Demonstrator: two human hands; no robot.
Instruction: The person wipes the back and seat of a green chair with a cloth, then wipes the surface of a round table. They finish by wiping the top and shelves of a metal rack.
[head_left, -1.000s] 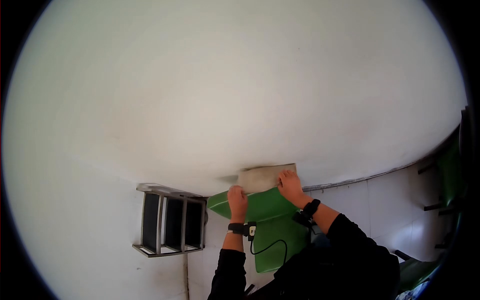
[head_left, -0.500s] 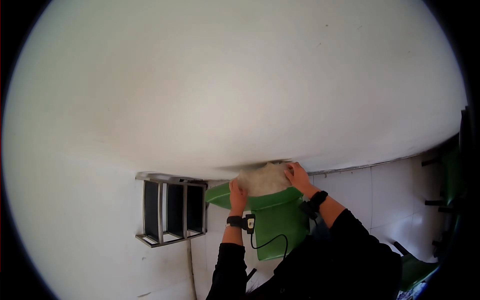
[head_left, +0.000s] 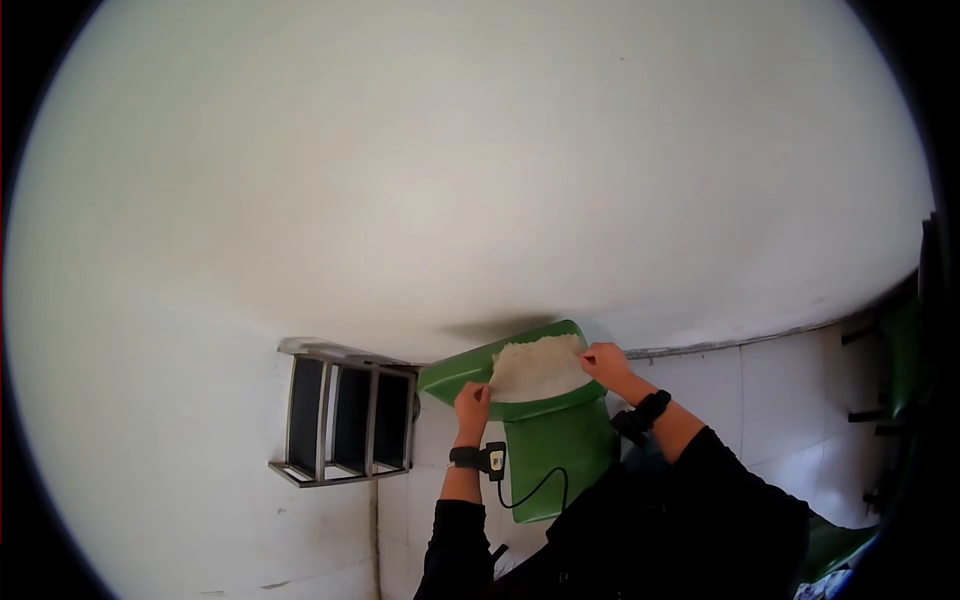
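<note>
A beige cloth (head_left: 541, 367) with ragged edges is spread across the backrest of a green padded chair (head_left: 560, 460). My left hand (head_left: 472, 404) is closed in a pinch at the cloth's near left corner. At the right edge of the cloth, my right hand (head_left: 606, 364) has its fingers pressed together on it. Green upholstery shows beyond the cloth's far edge and along its near side. Both wrists wear black bands, and a cable runs from the left one.
A metal rack (head_left: 345, 418) with dark panels stands left of the chair against the white wall (head_left: 420, 180). Pale floor tiles (head_left: 700, 390) lie to the right. More green chairs (head_left: 840, 545) stand at the far right.
The cloth has shifted off the backrest's far edge, towards me, and lies flatter. My fingers have drawn together at its sides, and both hands have moved slightly.
</note>
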